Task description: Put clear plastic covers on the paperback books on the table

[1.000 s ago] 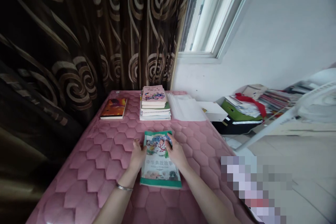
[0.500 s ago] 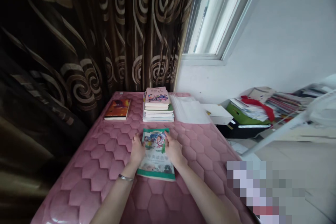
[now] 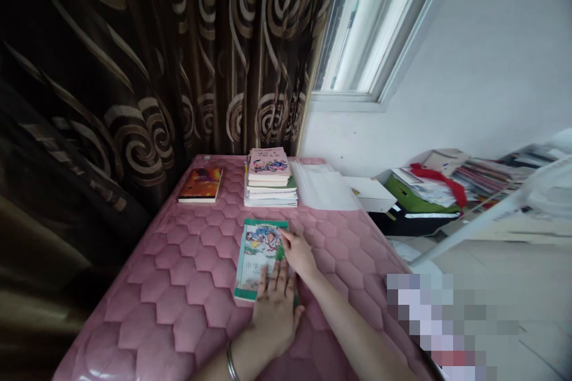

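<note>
A green-bordered picture book [image 3: 250,271] lies flat in front of me, its cover showing colourful drawn figures and Chinese characters. My left hand [image 3: 277,309], with a silver bangle on the wrist, rests palm down over the lower right of the cover, fingers stretched out and slightly spread. Some of the title is hidden beneath those fingers. At the book's right edge is my right hand [image 3: 300,256], gripping the side with a digit reaching onto the cover; its other fingers are partly hidden.
The book lies on a pink padded surface [image 3: 192,286]. Farther back stand a stack of books [image 3: 270,181], an orange-covered book [image 3: 201,184] on the left and translucent plastic sheets [image 3: 328,187]. A white box [image 3: 370,193] and a paper-filled bin [image 3: 415,208] are to the right.
My left hand has left the book's left edge and moved right and nearer to me, onto the lower cover. My right hand stays at the right edge. The book has barely moved.
</note>
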`<state>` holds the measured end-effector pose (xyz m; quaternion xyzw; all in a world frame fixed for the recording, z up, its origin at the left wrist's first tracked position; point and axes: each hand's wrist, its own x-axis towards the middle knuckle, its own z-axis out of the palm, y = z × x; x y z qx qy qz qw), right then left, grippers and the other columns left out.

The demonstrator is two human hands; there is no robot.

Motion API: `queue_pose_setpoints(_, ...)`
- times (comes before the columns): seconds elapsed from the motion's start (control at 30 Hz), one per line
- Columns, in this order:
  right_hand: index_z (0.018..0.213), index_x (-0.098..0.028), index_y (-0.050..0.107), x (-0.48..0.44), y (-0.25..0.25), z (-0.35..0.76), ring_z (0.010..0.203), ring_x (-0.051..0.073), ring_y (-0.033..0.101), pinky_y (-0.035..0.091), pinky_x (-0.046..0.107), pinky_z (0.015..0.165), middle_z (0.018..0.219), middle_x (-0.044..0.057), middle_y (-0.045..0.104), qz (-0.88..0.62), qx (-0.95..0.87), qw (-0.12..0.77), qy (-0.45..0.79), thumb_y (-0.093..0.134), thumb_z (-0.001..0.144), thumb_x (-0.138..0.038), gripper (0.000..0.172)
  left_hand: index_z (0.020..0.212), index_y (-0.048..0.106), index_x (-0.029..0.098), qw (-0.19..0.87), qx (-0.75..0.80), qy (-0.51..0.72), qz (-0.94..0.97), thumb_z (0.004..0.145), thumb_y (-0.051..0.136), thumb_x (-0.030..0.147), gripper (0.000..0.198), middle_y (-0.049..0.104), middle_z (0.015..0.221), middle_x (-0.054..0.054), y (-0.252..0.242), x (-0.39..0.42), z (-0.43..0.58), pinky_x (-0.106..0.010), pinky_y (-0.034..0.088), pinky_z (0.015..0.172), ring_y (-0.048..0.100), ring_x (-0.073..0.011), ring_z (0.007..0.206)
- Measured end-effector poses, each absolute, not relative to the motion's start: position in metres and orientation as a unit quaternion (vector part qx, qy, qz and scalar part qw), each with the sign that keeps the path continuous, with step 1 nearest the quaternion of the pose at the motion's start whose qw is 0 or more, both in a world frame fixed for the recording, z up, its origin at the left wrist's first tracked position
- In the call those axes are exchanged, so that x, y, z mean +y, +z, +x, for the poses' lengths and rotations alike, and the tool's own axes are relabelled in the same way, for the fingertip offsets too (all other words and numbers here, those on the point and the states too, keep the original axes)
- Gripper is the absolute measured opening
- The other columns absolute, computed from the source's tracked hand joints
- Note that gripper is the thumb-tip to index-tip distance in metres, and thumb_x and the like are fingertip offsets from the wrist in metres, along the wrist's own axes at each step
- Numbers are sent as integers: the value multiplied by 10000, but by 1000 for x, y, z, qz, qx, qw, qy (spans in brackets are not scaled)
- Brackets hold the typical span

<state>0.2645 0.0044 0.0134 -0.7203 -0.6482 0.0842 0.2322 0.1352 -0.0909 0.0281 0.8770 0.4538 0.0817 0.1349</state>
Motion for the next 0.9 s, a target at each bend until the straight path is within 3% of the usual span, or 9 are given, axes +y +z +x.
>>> queue_pose_setpoints(0.2,1218,-270,606,7,11,267,892,173,647,473,251,782,1040,73,671,-701,-663,249,90,382,936,-278,360,1465,207,278,131,432,82,888,881,420,437,642,99,1551,-76,22,-92,132,-595,89,1127,94,-320,1418)
queue_pose_setpoints(0.37,1242,-311,579,7,6,267,838,160,647,471,236,707,1054,58,650,-708,-662,236,75,355,948,-294,369,1470,207,231,151,428,76,888,878,416,457,668,106,1553,-95,26,-99,132,-585,109,1123,87,-337,1417)
queue_pose_setpoints(0.47,1239,-328,576,5,3,266,799,154,641,458,223,644,1038,58,622,-718,-658,222,49,370,942,-293,363,1406,382,239,172,436,90,879,898,390,380,527,279,1517,-85,38,-91,127,-534,182,1118,233,-310,1388)
queue_pose_setpoints(0.57,1229,-335,581,3,4,264,780,143,633,449,213,632,1023,55,598,-725,-653,216,32,393,929,-263,361,1248,559,213,141,554,134,809,901,352,244,405,480,1377,-129,53,-62,112,-492,325,1033,447,-302,1243)
queue_pose_setpoints(0.7,1219,-327,589,2,7,262,772,139,623,449,214,654,1015,54,589,-727,-652,215,21,394,922,-249,365,1231,515,68,107,701,187,680,887,384,231,403,527,1239,-256,57,-11,86,-456,396,931,517,-347,1146)
queue_pose_setpoints(0.8,1226,-322,584,1,9,260,754,139,616,449,219,660,997,55,585,-728,-654,207,11,389,919,-242,372,1223,487,61,224,705,235,631,841,498,244,424,564,1219,-242,48,15,75,-346,406,918,540,-299,1147)
queue_pose_setpoints(0.9,1230,-325,578,0,9,259,740,136,608,443,212,640,979,54,577,-733,-650,199,1,391,908,-216,388,1166,525,86,289,696,256,605,840,509,216,351,604,1191,-225,38,25,75,-306,409,892,580,-268,1109)
